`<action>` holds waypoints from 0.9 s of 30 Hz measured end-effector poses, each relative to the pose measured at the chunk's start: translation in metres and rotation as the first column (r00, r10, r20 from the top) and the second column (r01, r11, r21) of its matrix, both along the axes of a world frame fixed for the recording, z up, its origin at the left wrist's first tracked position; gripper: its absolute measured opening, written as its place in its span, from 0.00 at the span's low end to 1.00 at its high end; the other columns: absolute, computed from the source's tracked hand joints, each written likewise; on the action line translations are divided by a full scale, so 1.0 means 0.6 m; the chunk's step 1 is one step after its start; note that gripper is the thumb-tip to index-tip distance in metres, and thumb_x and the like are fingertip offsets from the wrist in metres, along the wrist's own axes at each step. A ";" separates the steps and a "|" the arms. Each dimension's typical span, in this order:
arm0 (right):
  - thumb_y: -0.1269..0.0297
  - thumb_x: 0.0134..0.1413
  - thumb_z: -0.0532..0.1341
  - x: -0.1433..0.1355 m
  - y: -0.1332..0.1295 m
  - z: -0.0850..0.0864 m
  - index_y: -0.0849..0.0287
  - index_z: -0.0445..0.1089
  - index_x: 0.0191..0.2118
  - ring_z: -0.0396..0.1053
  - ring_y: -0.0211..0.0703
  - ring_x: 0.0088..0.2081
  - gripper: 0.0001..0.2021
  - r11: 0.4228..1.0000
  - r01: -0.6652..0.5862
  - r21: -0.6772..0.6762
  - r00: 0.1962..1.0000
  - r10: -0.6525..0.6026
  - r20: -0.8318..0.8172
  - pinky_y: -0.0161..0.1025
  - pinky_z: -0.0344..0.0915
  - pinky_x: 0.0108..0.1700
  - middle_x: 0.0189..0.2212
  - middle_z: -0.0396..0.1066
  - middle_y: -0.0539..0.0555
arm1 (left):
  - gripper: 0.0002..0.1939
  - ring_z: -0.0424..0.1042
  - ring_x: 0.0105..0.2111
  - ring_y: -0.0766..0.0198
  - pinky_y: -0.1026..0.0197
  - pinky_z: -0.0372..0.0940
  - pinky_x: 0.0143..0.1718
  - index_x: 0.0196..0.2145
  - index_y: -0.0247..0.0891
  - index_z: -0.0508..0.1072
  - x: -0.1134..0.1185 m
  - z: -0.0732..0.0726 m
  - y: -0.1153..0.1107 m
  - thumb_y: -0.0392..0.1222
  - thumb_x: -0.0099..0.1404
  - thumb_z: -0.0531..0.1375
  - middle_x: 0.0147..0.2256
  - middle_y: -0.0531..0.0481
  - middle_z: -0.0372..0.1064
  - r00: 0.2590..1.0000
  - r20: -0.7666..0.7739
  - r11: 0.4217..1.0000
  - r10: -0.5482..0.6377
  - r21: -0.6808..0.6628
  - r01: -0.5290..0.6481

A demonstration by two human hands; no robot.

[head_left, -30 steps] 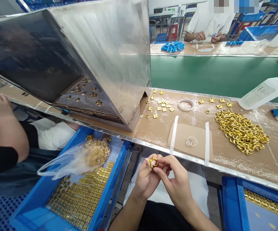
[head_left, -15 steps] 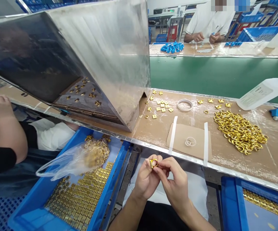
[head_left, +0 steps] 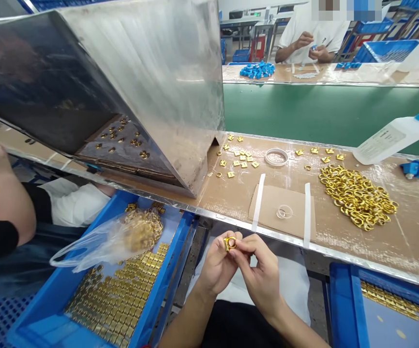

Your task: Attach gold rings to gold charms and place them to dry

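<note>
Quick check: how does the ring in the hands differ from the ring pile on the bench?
The held ring is a single piece; the ring pile is many heaped together. The held ring is between the left hand and right hand, off the bench; the ring pile lies on it. Both are gold-coloured.

Brown-topped workbench [head_left: 418, 237], green strip [head_left: 304, 108] behind; second bench [head_left: 362, 74] beyond; metal tables [head_left: 244, 22], blue crates [head_left: 391, 50] farther back.

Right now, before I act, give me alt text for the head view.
The left hand and right hand hold a gold ring together, in front of a brown bench. A heap of rings lies on the bench to the right; to the left are a metal hood and a blue tray of gold pieces.
</note>
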State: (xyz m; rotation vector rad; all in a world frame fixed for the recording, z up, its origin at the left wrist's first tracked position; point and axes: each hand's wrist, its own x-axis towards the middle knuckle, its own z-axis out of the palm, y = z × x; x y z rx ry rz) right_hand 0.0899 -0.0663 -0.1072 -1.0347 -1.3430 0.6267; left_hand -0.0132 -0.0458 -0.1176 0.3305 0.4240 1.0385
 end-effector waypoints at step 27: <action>0.59 0.60 0.69 0.025 0.018 -0.069 0.56 0.79 0.40 0.76 0.42 0.28 0.07 0.996 -0.054 -0.074 0.998 0.055 0.018 0.32 0.73 0.29 0.30 0.78 0.54 | 0.27 0.57 0.27 0.68 0.61 0.54 0.35 0.25 0.35 0.65 0.017 -0.022 0.004 0.58 0.54 0.73 0.27 0.54 0.58 0.986 0.073 0.987 0.152 0.042 -0.155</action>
